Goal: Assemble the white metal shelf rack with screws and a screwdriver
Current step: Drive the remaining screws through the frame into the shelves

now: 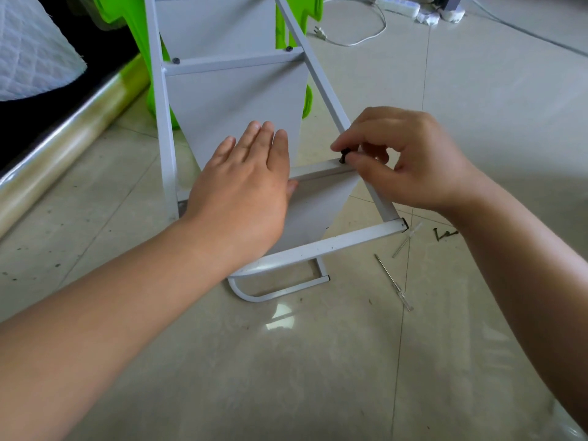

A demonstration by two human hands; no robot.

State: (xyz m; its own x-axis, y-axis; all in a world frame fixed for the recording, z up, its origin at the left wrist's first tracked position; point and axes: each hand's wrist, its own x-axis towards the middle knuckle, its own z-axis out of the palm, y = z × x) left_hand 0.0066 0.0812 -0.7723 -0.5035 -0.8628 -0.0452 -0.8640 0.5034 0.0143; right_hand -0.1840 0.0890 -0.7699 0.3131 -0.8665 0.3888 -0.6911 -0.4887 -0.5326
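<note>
The black screw (344, 153) stands nearly upright at the right end of the rack's front shelf rail (321, 172), pinched by the right hand (410, 157), while the flat, open left hand (245, 179) presses the shelf, screwdriver (394, 282) lying nearer the right.

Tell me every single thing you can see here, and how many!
white metal shelf rack: one, white, lying on the floor, centre
small black screw: one, black, at the rack's right rail
thin clear-handled screwdriver: one, silver and clear, floor right of rack
loose dark screws: a few, dark, floor at right
bright green plastic piece: one, green, behind rack
white power strip with cord: one, white, top right
shiny plastic-wrapped roll: one, pale gold, left
white quilted fabric: one, white, top left
left hand: flat on the shelf panel
right hand: pinches the screw
</note>
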